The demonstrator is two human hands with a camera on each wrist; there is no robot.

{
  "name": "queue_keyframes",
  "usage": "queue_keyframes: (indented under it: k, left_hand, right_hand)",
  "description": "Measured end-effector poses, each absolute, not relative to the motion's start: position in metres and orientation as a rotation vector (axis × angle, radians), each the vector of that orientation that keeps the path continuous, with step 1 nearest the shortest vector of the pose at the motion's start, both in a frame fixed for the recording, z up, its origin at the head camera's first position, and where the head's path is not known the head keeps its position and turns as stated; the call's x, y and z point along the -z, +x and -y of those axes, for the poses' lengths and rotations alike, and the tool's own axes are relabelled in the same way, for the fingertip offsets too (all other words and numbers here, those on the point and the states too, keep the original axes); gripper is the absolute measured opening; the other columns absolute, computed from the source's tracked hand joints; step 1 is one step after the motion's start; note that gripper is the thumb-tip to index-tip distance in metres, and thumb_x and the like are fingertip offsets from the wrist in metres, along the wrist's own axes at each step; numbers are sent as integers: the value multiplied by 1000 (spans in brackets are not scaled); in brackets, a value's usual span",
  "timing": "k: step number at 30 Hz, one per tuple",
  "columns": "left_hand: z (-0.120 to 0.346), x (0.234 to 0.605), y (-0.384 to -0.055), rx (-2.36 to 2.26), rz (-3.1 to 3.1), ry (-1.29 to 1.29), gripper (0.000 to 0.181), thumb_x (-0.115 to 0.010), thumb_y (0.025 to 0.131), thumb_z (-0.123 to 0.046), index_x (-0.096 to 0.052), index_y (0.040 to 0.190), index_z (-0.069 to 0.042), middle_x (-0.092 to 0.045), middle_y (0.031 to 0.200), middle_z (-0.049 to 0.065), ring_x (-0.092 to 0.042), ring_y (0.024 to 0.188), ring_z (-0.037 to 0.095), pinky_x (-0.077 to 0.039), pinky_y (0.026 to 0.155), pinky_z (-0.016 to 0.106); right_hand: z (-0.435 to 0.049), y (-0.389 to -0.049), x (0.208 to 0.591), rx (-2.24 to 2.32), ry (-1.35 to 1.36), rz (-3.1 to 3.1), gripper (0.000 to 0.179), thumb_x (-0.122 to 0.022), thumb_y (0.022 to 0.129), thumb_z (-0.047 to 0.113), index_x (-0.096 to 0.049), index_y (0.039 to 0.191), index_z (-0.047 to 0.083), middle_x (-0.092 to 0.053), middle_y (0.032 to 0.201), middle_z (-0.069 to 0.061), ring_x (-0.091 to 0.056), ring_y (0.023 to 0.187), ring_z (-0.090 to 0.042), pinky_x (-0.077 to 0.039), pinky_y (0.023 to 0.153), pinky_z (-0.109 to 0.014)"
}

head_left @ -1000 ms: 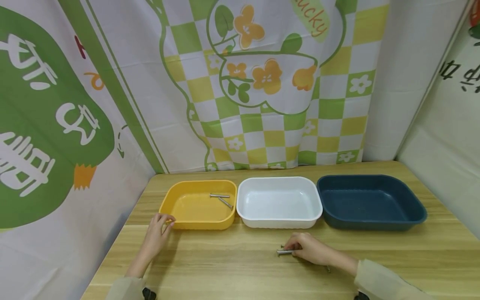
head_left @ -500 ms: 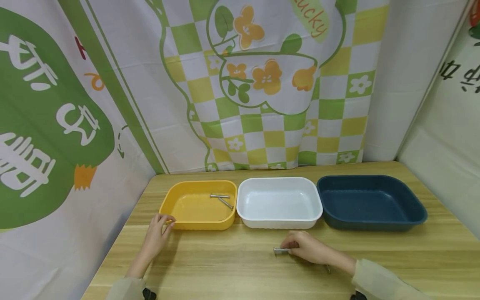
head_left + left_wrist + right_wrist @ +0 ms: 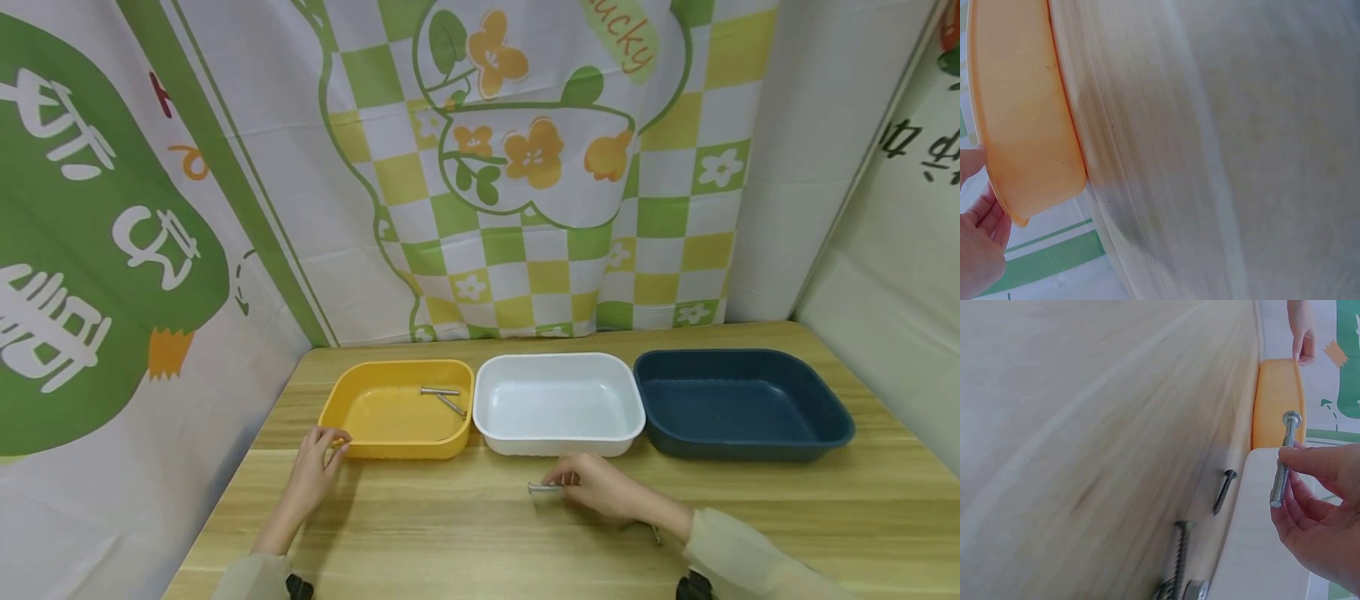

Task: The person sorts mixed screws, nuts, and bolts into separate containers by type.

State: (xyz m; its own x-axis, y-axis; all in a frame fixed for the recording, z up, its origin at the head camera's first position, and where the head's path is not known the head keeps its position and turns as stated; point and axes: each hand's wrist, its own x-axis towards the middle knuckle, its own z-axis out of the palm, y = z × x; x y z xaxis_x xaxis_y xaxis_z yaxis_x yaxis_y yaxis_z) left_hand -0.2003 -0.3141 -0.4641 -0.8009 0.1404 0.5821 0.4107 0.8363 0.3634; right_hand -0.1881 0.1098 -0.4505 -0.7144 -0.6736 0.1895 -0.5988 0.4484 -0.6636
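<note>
My right hand [image 3: 600, 487] pinches a silver bolt [image 3: 542, 488] between thumb and fingers, in front of the white tray [image 3: 558, 447]. In the right wrist view the bolt [image 3: 1280, 481] shows a round head at the upper end and a threaded shank. My left hand [image 3: 311, 468] grips the rim of the yellow tray [image 3: 405, 452] at its near left corner, thumb and fingers on either side of the edge in the left wrist view. Two silver bolts, one of them this bolt [image 3: 439, 392], lie inside the yellow tray, toward its right end.
A dark blue tray [image 3: 750, 454] stands right of the white one; the three trays sit in a row. On the wooden table, a dark screw [image 3: 1225, 489], a longer screw [image 3: 1180, 559] and a metal nut-like piece [image 3: 1196, 591] lie near the right hand. Printed cloth [image 3: 525, 275] hangs behind.
My right hand has moved left and slightly toward the trays, carrying the bolt. Screws under the right wrist show more now. The left hand stays on the yellow tray.
</note>
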Motion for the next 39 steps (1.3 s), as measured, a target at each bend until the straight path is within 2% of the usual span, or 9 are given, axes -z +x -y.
queue_keyframes:
  k: [10, 22, 31, 39]
  left_hand:
    - [313, 463, -200, 650, 2464, -403, 17, -65, 75, 6, -59, 85, -6, -45, 81, 8, -45, 76, 24, -34, 64, 36]
    - [314, 463, -200, 664, 2484, -388, 16, -64, 76, 6, -58, 86, -6, -45, 82, 8, -45, 78, 26, -35, 65, 37]
    - [314, 462, -199, 666, 2493, -380, 15, -63, 76, 5, -58, 86, -6, -44, 81, 7, -44, 77, 24, -34, 64, 36]
    - [314, 463, -200, 665, 2465, -395, 16, -64, 75, 6, -59, 85, -5, -45, 81, 9, -45, 77, 25, -34, 64, 36]
  right_hand:
    - [-93, -194, 446, 1204, -1224, -2575, 21, -57, 75, -6, -67, 92, 1, -56, 76, 7, -49, 69, -3, -43, 60, -20]
    - [-67, -200, 431, 1211, -1184, -2571, 17, -62, 76, -5, -68, 90, 2, -59, 79, -5, -49, 70, -5, -43, 61, -19]
    - [-50, -206, 426, 1272, -1173, -2581, 18, -61, 76, -6, -67, 91, 1, -57, 76, -2, -49, 69, -6, -43, 61, -19]
    - [-35, -216, 424, 1289, -1227, -2605, 16, -62, 75, -6, -66, 90, -3, -59, 73, -6, -52, 67, -8, -44, 60, -18]
